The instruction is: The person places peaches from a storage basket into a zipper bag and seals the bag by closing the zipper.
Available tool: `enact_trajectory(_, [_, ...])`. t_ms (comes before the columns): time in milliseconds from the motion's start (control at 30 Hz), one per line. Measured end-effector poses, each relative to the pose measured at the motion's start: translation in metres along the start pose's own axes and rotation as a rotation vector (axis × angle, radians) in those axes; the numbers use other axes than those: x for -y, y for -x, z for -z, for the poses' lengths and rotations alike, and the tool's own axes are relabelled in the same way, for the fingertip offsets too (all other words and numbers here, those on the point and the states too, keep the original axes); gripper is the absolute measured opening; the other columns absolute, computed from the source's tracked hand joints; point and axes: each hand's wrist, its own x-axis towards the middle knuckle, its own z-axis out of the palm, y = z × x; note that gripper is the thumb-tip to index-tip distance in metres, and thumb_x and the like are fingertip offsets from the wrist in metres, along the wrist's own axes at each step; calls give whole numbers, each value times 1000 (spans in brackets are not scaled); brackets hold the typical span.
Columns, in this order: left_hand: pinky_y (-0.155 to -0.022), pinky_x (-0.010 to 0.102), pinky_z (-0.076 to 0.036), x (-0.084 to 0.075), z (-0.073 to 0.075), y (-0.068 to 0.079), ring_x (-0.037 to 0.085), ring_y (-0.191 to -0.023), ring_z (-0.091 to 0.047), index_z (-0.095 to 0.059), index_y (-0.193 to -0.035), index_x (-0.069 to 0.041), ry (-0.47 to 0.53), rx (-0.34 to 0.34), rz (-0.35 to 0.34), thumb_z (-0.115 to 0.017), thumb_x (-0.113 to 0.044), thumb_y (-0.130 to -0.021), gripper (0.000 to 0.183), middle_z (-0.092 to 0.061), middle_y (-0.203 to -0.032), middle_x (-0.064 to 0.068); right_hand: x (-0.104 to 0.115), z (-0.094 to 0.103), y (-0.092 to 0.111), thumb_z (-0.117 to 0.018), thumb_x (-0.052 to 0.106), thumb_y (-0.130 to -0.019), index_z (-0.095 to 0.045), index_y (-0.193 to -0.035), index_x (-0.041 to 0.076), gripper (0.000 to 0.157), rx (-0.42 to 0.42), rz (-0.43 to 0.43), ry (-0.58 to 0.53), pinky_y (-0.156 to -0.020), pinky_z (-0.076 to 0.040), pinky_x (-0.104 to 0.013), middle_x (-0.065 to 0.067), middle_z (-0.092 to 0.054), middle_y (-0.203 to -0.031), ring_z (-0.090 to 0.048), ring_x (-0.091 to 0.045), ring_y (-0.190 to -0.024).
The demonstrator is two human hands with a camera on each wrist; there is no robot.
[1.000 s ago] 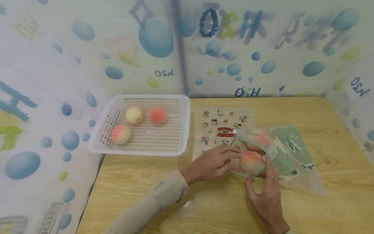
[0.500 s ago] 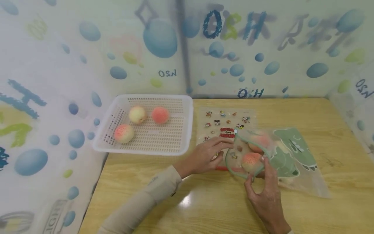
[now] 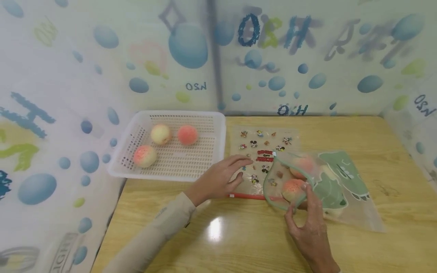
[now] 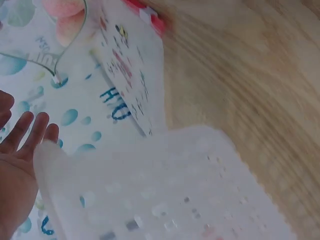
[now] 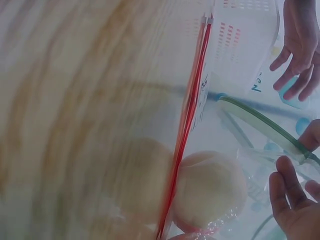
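A clear zip bag with a green rim and a green dinosaur print (image 3: pixel 341 174) lies with its mouth spread towards the left. Inside it are a speckled peach (image 3: pixel 292 189) near the mouth and another peach (image 3: pixel 304 167) behind. My right hand (image 3: pixel 310 231) pinches the near edge of the mouth between thumb and fingers. Away from that bag, my left hand (image 3: pixel 218 176) hovers with nothing in it, fingers loosely bent. Beneath it lies a flat clear cartoon-print bag (image 3: pixel 264 140) with a red zip. In the left wrist view, the left hand (image 4: pixel 17 175) appears beside the basket (image 4: pixel 150 185).
At the back left stands a white perforated basket (image 3: pixel 218 151) with a pale peach (image 3: pixel 161 134), a red peach (image 3: pixel 187 135) and a two-toned peach (image 3: pixel 145 156). The wooden table (image 3: pixel 239 242) meets printed walls behind and at the sides.
My left hand has left the green-rimmed bag's mouth and moved left towards the basket, uncovering the red zip. The right hand keeps its pinch nearly in place.
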Motion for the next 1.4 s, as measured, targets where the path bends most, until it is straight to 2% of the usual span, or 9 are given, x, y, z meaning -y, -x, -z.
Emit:
enact_trajectory(167, [-108,34,-42,9,12,5,22,-130,-53,-54,-142,-7,-12,-6,45,-60,-9,-97,46,-55,-142,9,1,1,1,-47,27,-95,-32,-150,-13,69,-3,-13,-5,-106,-30,-14,-31,-47,-142,-52,-21,-90])
enact_trajectory(467, [-112,42,-37,28,33,18,27,-135,-47,-49,-146,-6,-39,1,149,-59,-17,-98,50,-53,-145,11,1,-1,1,-46,30,-97,-34,-148,-14,68,-29,2,7,-105,-29,-11,-33,-48,-140,-52,-32,-95])
enact_trajectory(600, [-112,45,-38,39,41,24,30,-135,-48,-49,-146,-4,-56,-21,191,-59,-22,-98,52,-54,-144,14,-1,-1,1,-47,31,-99,-34,-148,-14,68,-27,19,2,-108,-30,-15,-33,-49,-139,-53,-37,-108])
enact_trajectory(667, [-111,47,-39,44,46,27,32,-134,-48,-48,-146,-3,-57,-26,213,-60,-23,-98,53,-54,-144,16,-1,-1,2,-46,31,-99,-34,-148,-14,68,-24,20,0,-109,-31,-16,-33,-48,-139,-53,-37,-108])
enact_trajectory(833, [-112,48,-37,57,55,32,32,-135,-48,-47,-147,-3,-50,-32,270,-62,-23,-98,55,-53,-145,16,1,-1,1,-46,29,-98,-34,-149,-13,68,-21,9,4,-107,-30,-13,-34,-47,-140,-53,-33,-98])
enact_trajectory(967, [-112,51,-35,66,61,36,35,-136,-46,-45,-148,-2,-57,-43,304,-63,-23,-97,58,-51,-146,17,2,-1,0,-46,28,-97,-34,-148,-14,68,-28,11,2,-108,-29,-13,-34,-48,-139,-53,-36,-99])
enact_trajectory(1100, [-108,55,-39,77,67,38,40,-130,-50,-42,-149,1,-84,-56,321,-63,-22,-96,62,-51,-143,23,3,-1,-1,-47,28,-96,-34,-149,-14,68,-30,6,-8,-108,-27,-14,-35,-48,-137,-51,-38,-103])
enact_trajectory(1200, [-107,55,-40,89,71,38,42,-127,-52,-42,-149,2,-141,-67,360,-66,-22,-93,65,-52,-141,25,3,-2,-2,-46,28,-96,-33,-150,-13,68,-25,-2,-15,-108,-27,-14,-35,-48,-137,-51,-39,-109])
enact_trajectory(1400, [-114,54,-31,111,79,43,41,-137,-41,-35,-154,0,-206,18,501,-70,-27,-94,75,-45,-149,23,2,-2,0,-46,31,-97,-33,-151,-11,69,-11,-13,-6,-109,-28,-15,-33,-48,-139,-48,-36,-124])
